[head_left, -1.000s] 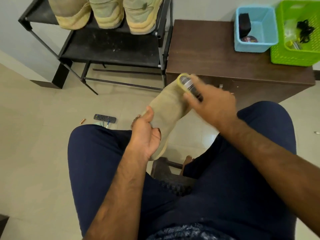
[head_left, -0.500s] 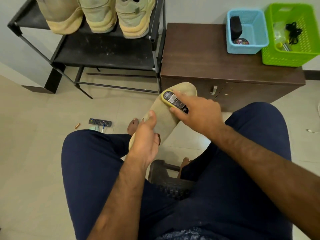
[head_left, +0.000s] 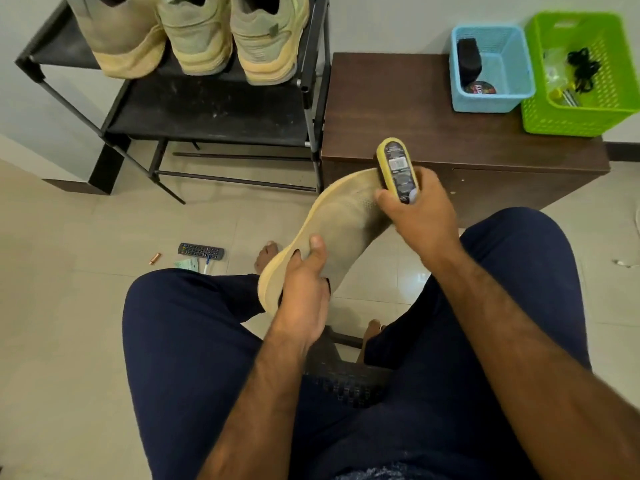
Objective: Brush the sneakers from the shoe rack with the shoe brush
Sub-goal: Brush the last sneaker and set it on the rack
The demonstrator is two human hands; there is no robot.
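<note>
- Tan suede sneaker [head_left: 343, 223] is held up over the lap, sole edge facing left, toe pointing toward the brown cabinet [head_left: 415, 133].
- left hand [head_left: 304, 292] has its fingers wrapped round the heel end, thumb pressed on the side.
- right hand [head_left: 420, 216] has fingers closed round a yellow shoe brush [head_left: 398, 169], bristles touching the sneaker's toe.
- three more sneakers [head_left: 201, 36] sit on the black shoe rack [head_left: 207, 109]'s upper shelf.
- blue basket [head_left: 491, 69] and green basket [head_left: 581, 74] are on the tabletop; a remote [head_left: 201, 251] lies on the tiled floor.
</note>
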